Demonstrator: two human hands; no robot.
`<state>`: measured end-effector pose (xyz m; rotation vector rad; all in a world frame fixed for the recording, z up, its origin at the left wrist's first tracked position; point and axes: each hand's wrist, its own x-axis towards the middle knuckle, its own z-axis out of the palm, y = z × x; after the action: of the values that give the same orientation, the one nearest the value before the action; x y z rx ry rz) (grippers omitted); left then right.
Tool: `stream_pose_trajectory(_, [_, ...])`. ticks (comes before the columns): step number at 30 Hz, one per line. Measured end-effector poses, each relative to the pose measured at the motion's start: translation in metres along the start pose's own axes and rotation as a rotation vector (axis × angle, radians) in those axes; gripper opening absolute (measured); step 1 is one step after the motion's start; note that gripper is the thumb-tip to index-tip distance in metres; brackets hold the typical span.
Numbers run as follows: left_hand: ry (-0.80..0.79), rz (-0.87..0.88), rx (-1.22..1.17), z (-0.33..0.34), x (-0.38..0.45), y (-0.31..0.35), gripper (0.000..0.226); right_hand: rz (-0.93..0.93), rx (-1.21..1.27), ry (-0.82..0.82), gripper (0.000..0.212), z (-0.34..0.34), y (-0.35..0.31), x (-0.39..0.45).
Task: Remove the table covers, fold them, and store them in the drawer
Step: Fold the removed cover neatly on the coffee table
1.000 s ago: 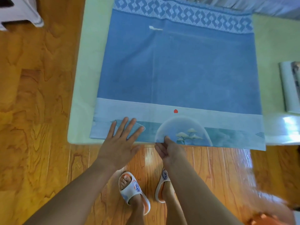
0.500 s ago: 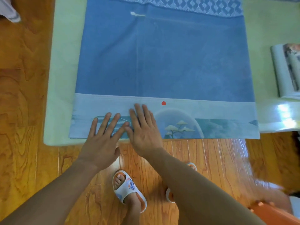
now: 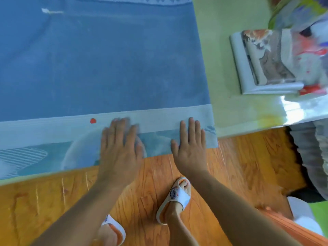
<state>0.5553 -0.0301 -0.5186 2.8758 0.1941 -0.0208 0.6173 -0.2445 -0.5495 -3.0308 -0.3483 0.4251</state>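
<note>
**Two flat hands on the blue cover's near edge**

Two palms down, fingers extended, nothing pinched in either.

- Blue table cover [image 3: 99, 68]: spread flat on the pale green table [image 3: 229, 110], filling the left and centre of the view. Its near border is a pale band with a small red dot [image 3: 93, 120] and a dome-shaped print; that border runs along the table's near edge. A patterned strip shows at its far edge, top of frame.
- Left hand [image 3: 120, 150]: lies open on the pale border just right of the red dot, fingers spread a little, covering part of the dome print. Motion-blurred, so I can't tell how firmly it presses.
- Right hand [image 3: 190, 144]: open and flat on the cover's near right corner, fingers together and pointing away from the body, heel of the hand at the cloth edge.
- Folded cloth [image 3: 266, 63]: light grey with a printed face, lying on the table right of the cover, well apart from it.
- Wooden floor [image 3: 239, 166] below the table edge; two feet in white slippers [image 3: 174, 197] stand on it.
</note>
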Motion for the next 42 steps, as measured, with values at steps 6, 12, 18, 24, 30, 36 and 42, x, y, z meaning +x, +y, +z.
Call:
stream_pose_trajectory(6, [-0.089, 0.101, 0.154, 0.057, 0.05, 0.072, 0.06, -0.074, -0.003, -0.031, 0.072, -0.009, 0.099, 0.011])
stream_pose_trajectory(12, [-0.141, 0.095, 0.209, 0.051, 0.056, 0.081, 0.058, -0.219, 0.002, -0.067, 0.075, -0.034, 0.125, 0.038])
stream_pose_trajectory(18, [-0.189, 0.202, 0.243, 0.034, 0.076, 0.073, 0.055, -0.284, 0.054, -0.036, 0.078, -0.049, 0.1, 0.151])
stream_pose_trajectory(24, [-0.029, 0.452, 0.061, 0.007, 0.182, 0.059, 0.019, -0.228, -0.014, -0.021, 0.08, -0.077, 0.084, 0.262])
stream_pose_trajectory(30, [-0.076, 0.197, 0.151, 0.024, 0.338, 0.015, 0.06, -0.142, -0.002, 0.007, 0.078, -0.095, 0.058, 0.344])
stream_pose_trajectory(36, [-0.139, 0.208, 0.162, 0.032, 0.343, 0.004, 0.066, -0.108, -0.072, 0.027, 0.073, -0.13, 0.042, 0.474])
stream_pose_trajectory(42, [-0.14, 0.189, 0.124, 0.032, 0.346, 0.003, 0.069, 0.01, -0.111, 0.047, 0.07, -0.158, 0.022, 0.589])
